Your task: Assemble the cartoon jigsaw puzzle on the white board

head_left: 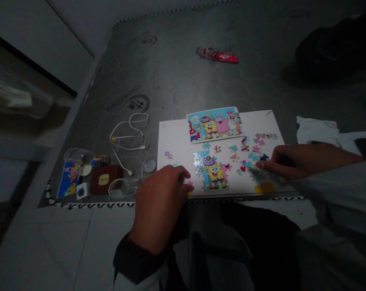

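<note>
My left hand (163, 200) rests at the near left of a white box lid or board (173, 141). Its thumb and curled forefinger are apart, with nothing visible between them. To its right lies a partly joined jigsaw puzzle (213, 171) with a yellow cartoon figure. My right hand (284, 161) is over the loose puzzle pieces (246, 163) on the right, one fingertip stretched down among them; no piece shows in its grip. Its palm side is hidden. Behind the joined part, a picture card (215, 125) shows several cartoon figures.
A white cable (127, 147), a round lid (149, 165), a clear cup (125, 187), a brown box (104, 180) and a blue picture packet (68, 178) lie on the left. A red wrapper (221, 55) is farther back. White cloth (316, 129) lies on the right.
</note>
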`<act>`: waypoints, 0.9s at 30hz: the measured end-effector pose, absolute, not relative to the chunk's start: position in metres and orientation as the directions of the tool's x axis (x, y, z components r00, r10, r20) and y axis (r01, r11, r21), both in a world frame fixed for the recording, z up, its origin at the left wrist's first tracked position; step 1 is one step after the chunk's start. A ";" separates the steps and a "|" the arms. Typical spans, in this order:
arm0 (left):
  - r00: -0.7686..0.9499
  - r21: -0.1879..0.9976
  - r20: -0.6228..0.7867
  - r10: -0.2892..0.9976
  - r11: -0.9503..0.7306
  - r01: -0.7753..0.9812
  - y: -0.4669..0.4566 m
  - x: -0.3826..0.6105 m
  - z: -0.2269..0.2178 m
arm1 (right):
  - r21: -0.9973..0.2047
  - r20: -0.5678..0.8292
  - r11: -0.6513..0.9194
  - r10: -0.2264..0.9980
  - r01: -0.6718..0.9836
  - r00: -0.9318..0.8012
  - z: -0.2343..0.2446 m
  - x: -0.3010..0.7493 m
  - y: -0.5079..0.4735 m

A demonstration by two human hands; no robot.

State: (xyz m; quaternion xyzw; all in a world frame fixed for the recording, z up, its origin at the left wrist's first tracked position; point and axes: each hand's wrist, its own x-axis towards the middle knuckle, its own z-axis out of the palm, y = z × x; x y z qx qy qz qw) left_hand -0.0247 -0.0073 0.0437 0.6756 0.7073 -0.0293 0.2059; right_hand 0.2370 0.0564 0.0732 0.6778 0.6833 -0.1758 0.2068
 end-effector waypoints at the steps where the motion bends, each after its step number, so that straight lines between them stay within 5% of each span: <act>1: -0.009 0.228 -0.336 0.942 0.091 0.969 -0.007 -0.024 0.044 | 0.072 -0.571 -0.007 0.820 0.997 0.047 0.075 0.239 0.056; 6: -0.042 0.205 -0.369 0.929 0.126 0.971 -0.004 -0.018 0.049 | 0.169 -0.629 -0.074 0.760 0.983 0.165 0.084 0.245 0.055; 15: -0.062 0.179 -0.351 0.934 0.132 0.975 0.003 -0.009 0.049 | 0.004 -0.578 -0.114 0.811 0.993 0.096 0.074 0.278 0.057; 22: -0.108 0.144 -0.378 0.919 0.174 0.974 0.003 -0.012 0.051 | 0.136 -0.575 -0.247 0.769 0.959 0.280 0.080 0.285 0.058; 27: -0.138 0.093 -0.382 0.914 0.187 0.978 0.004 -0.012 0.055 | 0.107 -0.603 -0.272 0.747 0.956 0.280 0.075 0.290 0.060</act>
